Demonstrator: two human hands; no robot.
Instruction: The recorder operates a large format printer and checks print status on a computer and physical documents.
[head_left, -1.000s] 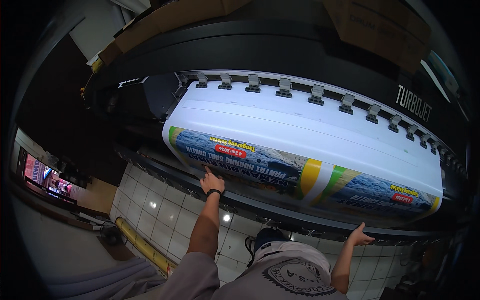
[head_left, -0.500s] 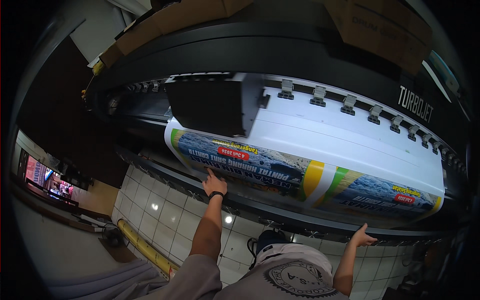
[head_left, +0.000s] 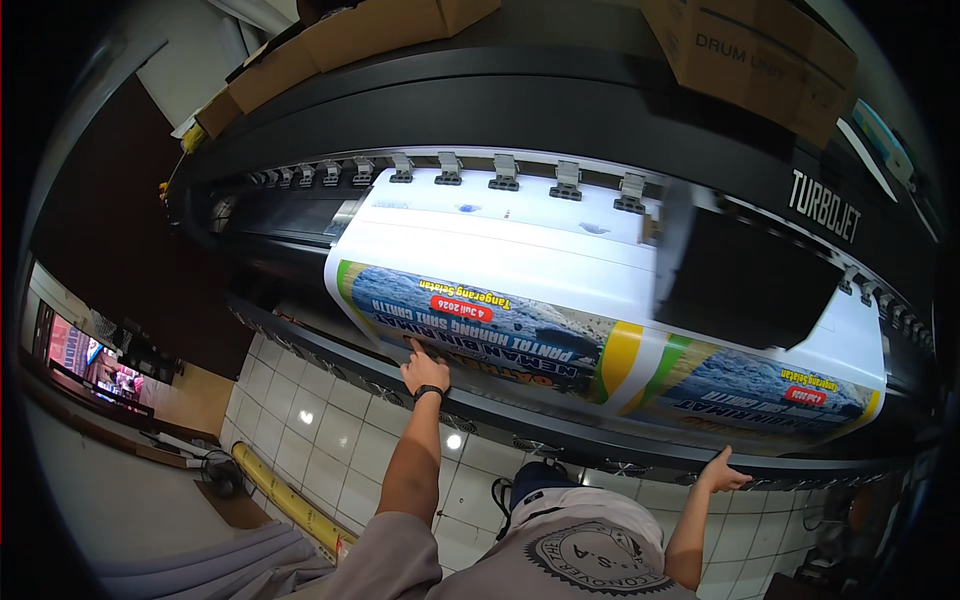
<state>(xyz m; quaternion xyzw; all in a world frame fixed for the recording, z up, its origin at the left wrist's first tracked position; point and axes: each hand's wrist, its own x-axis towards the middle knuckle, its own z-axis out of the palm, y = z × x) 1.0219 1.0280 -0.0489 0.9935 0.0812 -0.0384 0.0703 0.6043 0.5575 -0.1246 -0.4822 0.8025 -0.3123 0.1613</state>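
My left hand, with a black band on its wrist, lies at the lower left of the printed banner. Its index finger is stretched out and touches the sheet near the front edge; the other fingers look partly bent. At the right, my right hand rests on the black front rail of a wide-format printer, thumb raised over the top and fingers along the rail's front. The banner carries blue, green and yellow artwork, upside down to me. A black print carriage stands over its right part.
A row of grey clamps lines the back of the sheet. Cardboard boxes sit on the printer's black cover. A yellow roll lies on the tiled floor at lower left, near a lit screen.
The print carriage has slid from the left part of the banner to the right, baring the clamps and white sheet at left. Both hands keep nearly the same places.
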